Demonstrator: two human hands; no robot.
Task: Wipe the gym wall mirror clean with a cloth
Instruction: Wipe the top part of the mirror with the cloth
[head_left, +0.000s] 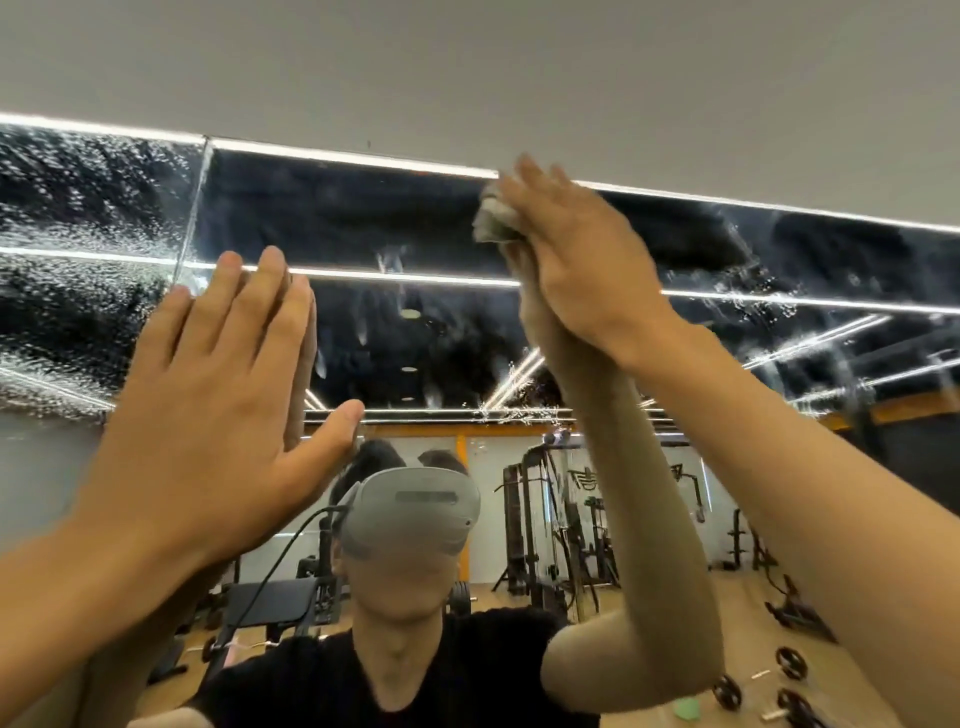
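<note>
The wall mirror (395, 218) fills the view below a grey wall, and its top edge slants down to the right. My right hand (576, 260) is raised to that top edge and presses a crumpled grey-green cloth (493, 218) against the glass, fingers laid over it. My left hand (218, 395) lies flat on the mirror lower left, fingers straight and together, holding nothing. Water droplets and streaks cover the glass at the far left (78, 234) and right (769, 291). The patch between the hands looks smoother.
A seam (195, 218) splits the mirror into panels at the upper left. The reflection shows me in a black shirt with a grey headset (415, 514), gym racks (550, 519), a bench (270, 603) and weight plates (789, 665) on a wooden floor.
</note>
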